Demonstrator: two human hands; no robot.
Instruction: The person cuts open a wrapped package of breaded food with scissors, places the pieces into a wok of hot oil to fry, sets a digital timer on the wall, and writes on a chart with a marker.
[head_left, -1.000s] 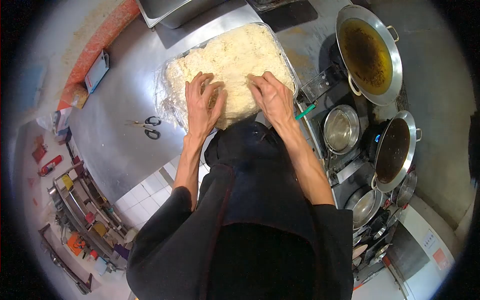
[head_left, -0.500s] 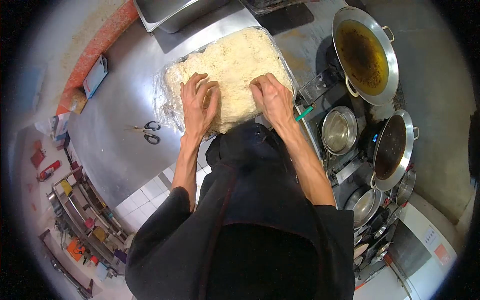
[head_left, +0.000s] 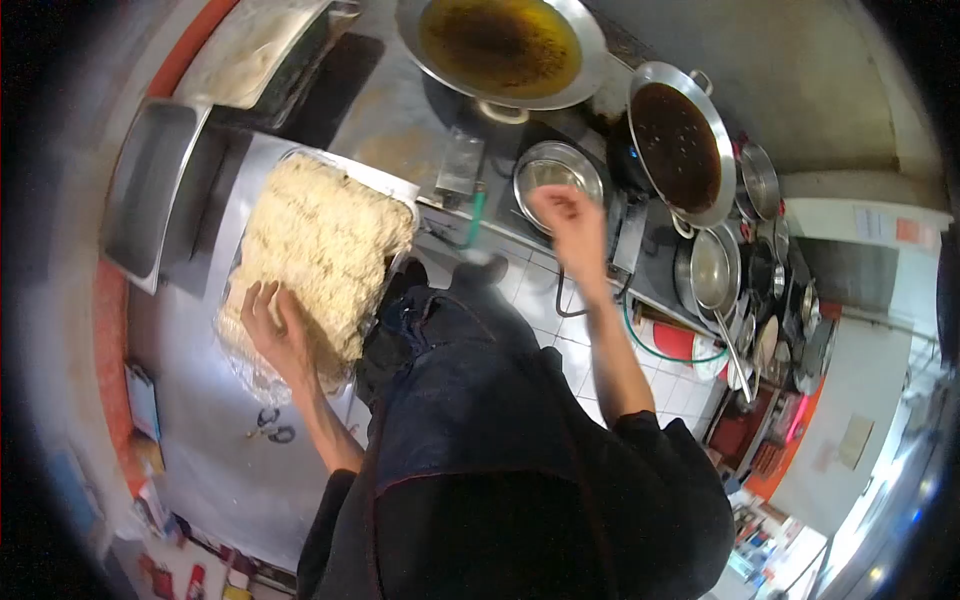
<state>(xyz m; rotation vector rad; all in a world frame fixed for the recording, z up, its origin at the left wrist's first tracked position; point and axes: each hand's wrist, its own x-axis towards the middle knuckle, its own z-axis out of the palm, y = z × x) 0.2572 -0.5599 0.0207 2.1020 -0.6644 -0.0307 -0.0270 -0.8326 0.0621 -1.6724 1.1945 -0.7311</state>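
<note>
My left hand [head_left: 280, 330] rests at the near edge of a pale, crumbly mass [head_left: 315, 240] that looks like breading. Its fingers are spread and lightly bent, with nothing visible held in them. The mass is heaped in a metal tray [head_left: 402, 192], and crumpled clear plastic film [head_left: 245, 365] shows along the near side. Out to the right, my right hand [head_left: 575, 230] is in the air over the stove side, in front of a round metal strainer [head_left: 548, 165]. Motion smears its fingers, so what they hold, if anything, cannot be made out.
Black-handled scissors [head_left: 272, 428] lie on the steel table [head_left: 215, 480]. A deep steel pan [head_left: 150, 190] stands at the far left. On the stove sit a wok of yellowish oil [head_left: 500, 45] and another of dark liquid [head_left: 675, 150]. A long-handled strainer [head_left: 712, 270] rests farther right.
My view has turned toward the stove. My right hand has left the crumbly mass and swung right to the strainer. My left hand stays at the mass, now nearer its edge.
</note>
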